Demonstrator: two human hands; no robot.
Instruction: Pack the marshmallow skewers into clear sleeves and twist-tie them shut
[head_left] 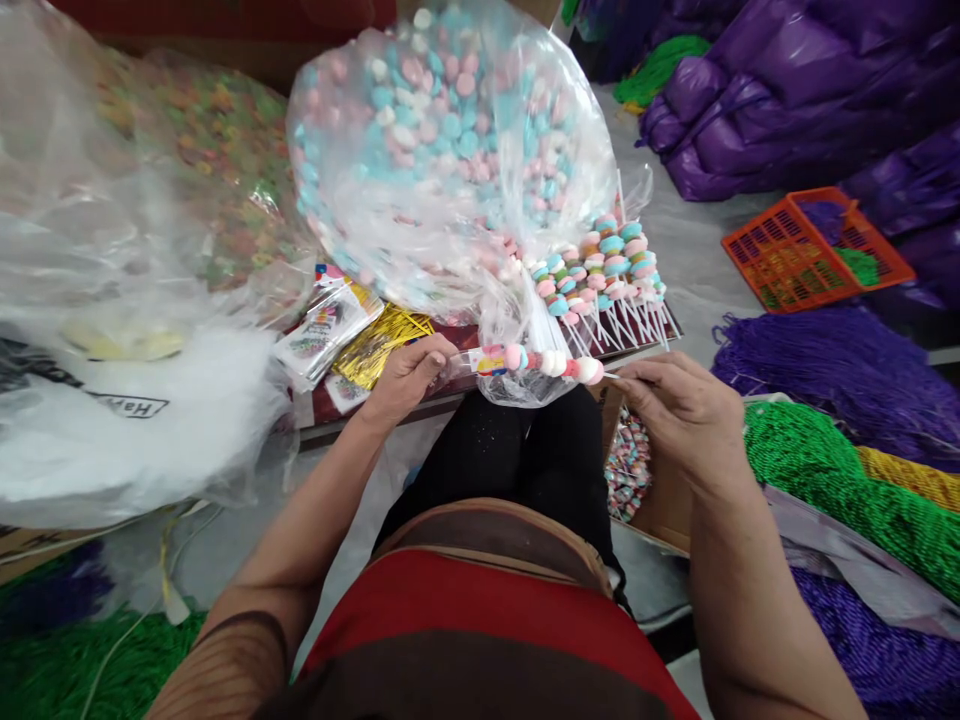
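Note:
A candy skewer [551, 363] with pink, blue and white sweets lies level between my hands. My left hand [409, 375] pinches a small clear sleeve [471, 361] over one end of it. My right hand [675, 400] grips the white stick end. Just beyond, a big clear bag of pink and blue sweets [442, 130] bulges over a board. Several finished skewers [607, 275] lie in a row at the bag's right side.
Gold twist ties [379, 345] and printed packets [322, 330] lie left of my hand. Large plastic bags [112, 300] fill the left. An orange crate [810, 250], purple bags [787, 90] and green and purple bead strands [825, 470] crowd the right. A cardboard box of sweets [630, 470] sits below my right hand.

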